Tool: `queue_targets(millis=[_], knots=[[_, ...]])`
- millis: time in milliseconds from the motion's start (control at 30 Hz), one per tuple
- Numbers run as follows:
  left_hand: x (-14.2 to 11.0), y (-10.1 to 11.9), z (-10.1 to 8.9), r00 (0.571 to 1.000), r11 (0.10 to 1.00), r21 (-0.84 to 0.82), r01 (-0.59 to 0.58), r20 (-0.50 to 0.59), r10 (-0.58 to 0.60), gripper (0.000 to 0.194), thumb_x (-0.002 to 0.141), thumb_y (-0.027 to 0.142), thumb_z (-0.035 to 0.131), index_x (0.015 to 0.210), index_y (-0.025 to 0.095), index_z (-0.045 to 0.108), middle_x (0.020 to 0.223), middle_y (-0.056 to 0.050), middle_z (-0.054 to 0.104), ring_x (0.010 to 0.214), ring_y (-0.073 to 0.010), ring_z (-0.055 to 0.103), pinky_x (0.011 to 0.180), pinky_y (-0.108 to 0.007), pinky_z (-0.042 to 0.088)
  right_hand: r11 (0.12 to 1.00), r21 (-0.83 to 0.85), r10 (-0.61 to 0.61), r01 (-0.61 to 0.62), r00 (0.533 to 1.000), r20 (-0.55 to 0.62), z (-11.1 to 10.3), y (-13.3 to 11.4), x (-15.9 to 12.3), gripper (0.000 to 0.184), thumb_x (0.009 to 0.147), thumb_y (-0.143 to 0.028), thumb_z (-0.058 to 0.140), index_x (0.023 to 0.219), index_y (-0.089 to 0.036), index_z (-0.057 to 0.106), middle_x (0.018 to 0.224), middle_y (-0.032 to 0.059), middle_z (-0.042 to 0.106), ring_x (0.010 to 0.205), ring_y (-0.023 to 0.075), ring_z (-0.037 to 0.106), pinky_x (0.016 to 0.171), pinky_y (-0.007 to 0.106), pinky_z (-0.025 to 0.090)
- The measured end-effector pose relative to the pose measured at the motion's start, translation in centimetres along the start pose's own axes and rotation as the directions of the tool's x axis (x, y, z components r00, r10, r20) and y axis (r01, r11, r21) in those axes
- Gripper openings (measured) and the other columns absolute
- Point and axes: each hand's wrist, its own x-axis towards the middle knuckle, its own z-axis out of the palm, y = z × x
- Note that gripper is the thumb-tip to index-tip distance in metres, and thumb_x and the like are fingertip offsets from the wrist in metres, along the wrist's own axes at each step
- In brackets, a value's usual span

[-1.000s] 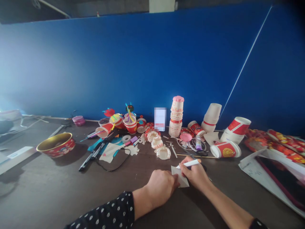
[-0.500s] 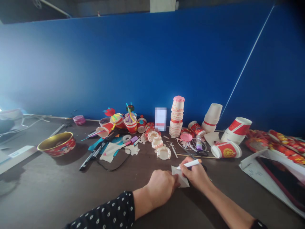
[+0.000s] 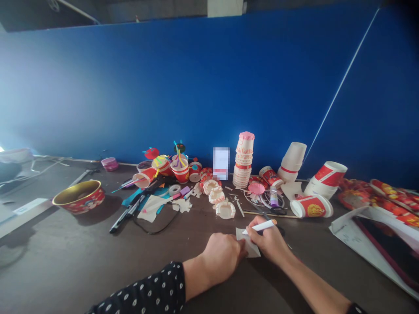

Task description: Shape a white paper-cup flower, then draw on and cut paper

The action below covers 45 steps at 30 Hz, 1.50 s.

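Note:
My left hand (image 3: 221,255) rests on the table, its fingertips pressing the edge of a small piece of white paper (image 3: 249,246). My right hand (image 3: 266,240) grips a white marker (image 3: 260,225) with an orange end, its tip down at the paper. The two hands nearly touch, with the paper partly hidden beneath them. A dark dotted sleeve (image 3: 153,290) covers my left forearm, and a black wristband (image 3: 356,309) shows at my right wrist.
The dark table (image 3: 98,261) holds small frilled paper-cup crafts (image 3: 225,209), a stack of paper cups (image 3: 242,161), a red cup on its side (image 3: 310,206), a gold-rimmed red bowl (image 3: 78,197), pens, scissors (image 3: 265,211) and paper scraps. A blue wall (image 3: 196,87) stands behind.
The whole scene has drifted slightly right in view. My hands stay on the paper, and the marker has shifted only a little.

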Motion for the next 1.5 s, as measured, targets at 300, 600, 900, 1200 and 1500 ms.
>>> queue_targets(millis=[300,600,900,1200,1500], knots=[[0.18,-0.07,0.37,1.0,1.0,0.002,0.002,-0.023,-0.002,0.032,0.087,0.036,0.029,0.089,0.019,0.056,0.076,-0.005,0.063,0.063,-0.0212,0.061,0.055,-0.031,0.048,0.996,0.072,0.054,-0.051,0.997,-0.048,-0.2,0.01,-0.25,0.024,0.077,-0.041,0.044,0.067,-0.02,0.048,0.05,-0.0018,0.058,0.05,0.0142,0.054,0.053,0.024,0.04],[0.12,-0.1,0.35,0.999,1.0,0.004,-0.01,-0.042,0.01,0.032,0.087,0.036,0.029,0.088,0.019,0.056,0.076,-0.005,0.063,0.062,-0.0218,0.061,0.054,-0.032,0.049,0.998,0.048,0.045,-0.043,0.998,-0.048,-0.14,0.09,0.0,0.023,0.076,-0.04,0.045,0.065,-0.02,0.048,0.05,-0.0019,0.058,0.049,0.014,0.054,0.053,0.024,0.04],[0.08,0.07,0.26,1.0,1.0,0.004,-0.005,-0.011,0.005,0.033,0.087,0.035,0.027,0.09,0.018,0.056,0.076,-0.006,0.062,0.062,-0.0202,0.061,0.056,-0.03,0.049,1.0,-0.011,-0.016,0.015,0.999,-0.037,-0.12,-0.08,-0.11,0.025,0.079,-0.041,0.043,0.069,-0.02,0.05,0.054,-0.0017,0.059,0.053,0.0139,0.055,0.054,0.023,0.039],[0.01,0.23,-0.13,1.0,1.0,0.006,0.004,0.021,-0.004,0.036,0.088,0.035,0.025,0.091,0.017,0.056,0.079,-0.007,0.062,0.065,-0.0193,0.06,0.059,-0.03,0.048,0.999,-0.036,-0.025,0.024,0.999,-0.03,-0.1,-0.3,-0.23,0.025,0.078,-0.039,0.043,0.068,-0.019,0.052,0.055,-0.0014,0.058,0.053,0.0136,0.053,0.052,0.024,0.037],[-0.04,0.32,-0.24,1.0,1.0,-0.003,0.01,0.022,-0.01,0.035,0.088,0.034,0.026,0.093,0.016,0.056,0.079,-0.008,0.062,0.065,-0.0194,0.06,0.059,-0.029,0.048,0.998,-0.051,-0.05,0.049,0.999,-0.015,-0.26,-0.42,-0.29,0.023,0.076,-0.038,0.044,0.066,-0.019,0.052,0.056,-0.0018,0.057,0.054,0.0134,0.052,0.052,0.023,0.037]])
